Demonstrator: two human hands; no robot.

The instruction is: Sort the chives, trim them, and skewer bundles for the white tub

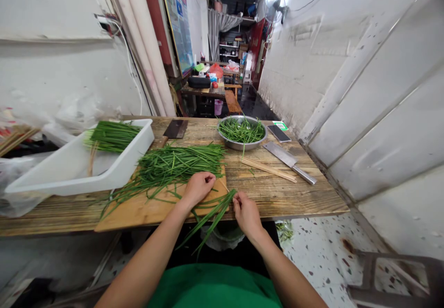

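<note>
My right hand (247, 213) is closed around the end of a small bunch of garlic chives (217, 210), whose long leaves hang down to the left past the table edge. A thin bamboo skewer (224, 185) shows at this bunch, its tip pointing up toward my left hand (201, 187). The left fingers are pinched together over the board, and what they hold, if anything, is hidden. Just beyond them a large pile of garlic chives (180, 160) covers much of the wooden cutting board (138, 213).
A white plastic tray (114, 183) with bundled chives stands left. Behind the board lies a dark-bladed cleaver (176, 128). Toward the right are a metal bowl (239, 145) of chives, bamboo skewers (268, 168), a cleaver (289, 161) and a phone (279, 133).
</note>
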